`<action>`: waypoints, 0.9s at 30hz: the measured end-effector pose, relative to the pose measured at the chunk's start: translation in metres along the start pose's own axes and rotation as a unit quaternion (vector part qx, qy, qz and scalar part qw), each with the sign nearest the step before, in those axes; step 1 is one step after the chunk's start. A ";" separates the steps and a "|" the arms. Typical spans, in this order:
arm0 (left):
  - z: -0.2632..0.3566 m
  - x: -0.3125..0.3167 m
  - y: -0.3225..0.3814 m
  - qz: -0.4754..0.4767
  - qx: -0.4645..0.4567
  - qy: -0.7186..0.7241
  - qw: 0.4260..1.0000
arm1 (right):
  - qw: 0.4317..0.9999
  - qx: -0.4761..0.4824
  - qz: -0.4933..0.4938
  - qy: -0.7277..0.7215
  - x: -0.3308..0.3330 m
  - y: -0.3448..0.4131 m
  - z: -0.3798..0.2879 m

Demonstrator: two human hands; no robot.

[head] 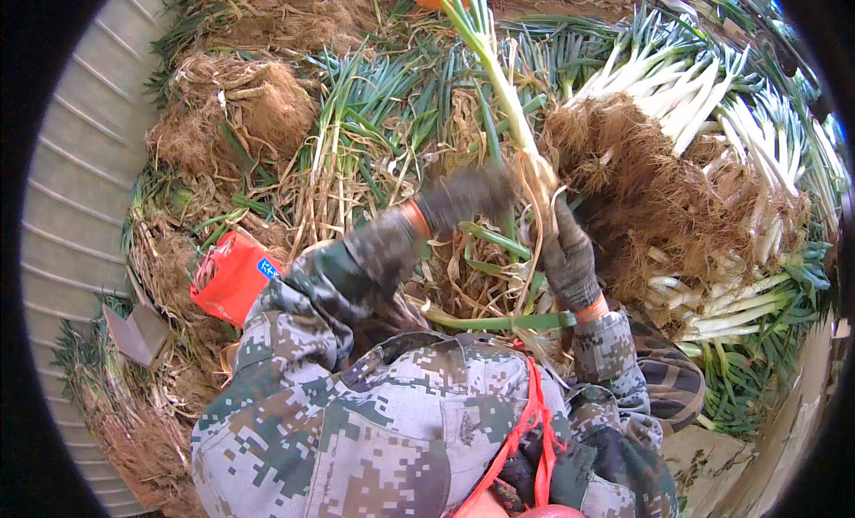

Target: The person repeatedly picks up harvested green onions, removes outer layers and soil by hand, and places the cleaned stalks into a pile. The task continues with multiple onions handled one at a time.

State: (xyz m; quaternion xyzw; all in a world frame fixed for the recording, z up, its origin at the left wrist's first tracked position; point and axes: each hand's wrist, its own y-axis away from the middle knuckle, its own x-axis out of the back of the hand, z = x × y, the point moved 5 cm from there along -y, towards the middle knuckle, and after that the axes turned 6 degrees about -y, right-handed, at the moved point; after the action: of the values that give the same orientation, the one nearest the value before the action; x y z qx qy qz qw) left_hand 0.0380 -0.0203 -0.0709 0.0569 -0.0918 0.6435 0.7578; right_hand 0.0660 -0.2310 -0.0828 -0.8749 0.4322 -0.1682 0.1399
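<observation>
My right hand [570, 261], in a dark knit glove with an orange cuff, grips the lower end of a thick green onion [511, 104]. The stalk tilts upward, its green leaves reaching the top edge of the view. Dry brown outer skin hangs from its lower part. My left hand [471, 196], gloved alike, is motion-blurred just left of the stalk; whether its fingers hold a leaf or skin cannot be made out. Beneath both hands lie dry husks and loose leaves [461, 271]. A cut green leaf [528, 321] lies across in front of my camouflage jacket [394, 411].
Cleaned white-stemmed green onions [668, 104] with bushy roots [641, 170] are heaped at right. Unpeeled green onions [334, 157] and root bundles [247, 110] fill the left. A red bag [230, 277] and a cardboard piece [137, 331] sit near a ribbed wall [73, 204].
</observation>
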 end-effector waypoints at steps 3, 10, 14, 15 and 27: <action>-0.005 0.082 -0.029 0.206 0.012 0.295 0.933 | 0.996 0.040 -0.048 0.056 -0.014 0.026 -0.007; 0.016 0.127 -0.011 0.433 -0.029 0.243 0.868 | 0.982 0.056 -0.066 0.167 -0.023 0.025 -0.025; 0.023 0.098 -0.012 0.363 -0.057 0.264 0.892 | 0.994 -0.028 -0.032 0.100 -0.015 -0.048 -0.031; 0.023 0.094 -0.012 0.357 -0.045 0.242 0.901 | 0.993 0.015 -0.021 0.112 -0.021 -0.076 -0.037; 0.055 0.131 -0.016 0.419 -0.156 0.313 0.838 | 0.931 0.173 -0.121 0.298 -0.050 -0.083 -0.055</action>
State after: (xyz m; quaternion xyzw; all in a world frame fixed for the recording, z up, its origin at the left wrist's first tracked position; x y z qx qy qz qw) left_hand 0.0705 0.0919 0.0111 -0.3105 0.0362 0.8604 0.4025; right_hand 0.0732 -0.1476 -0.0097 -0.7928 0.3089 -0.5086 0.1322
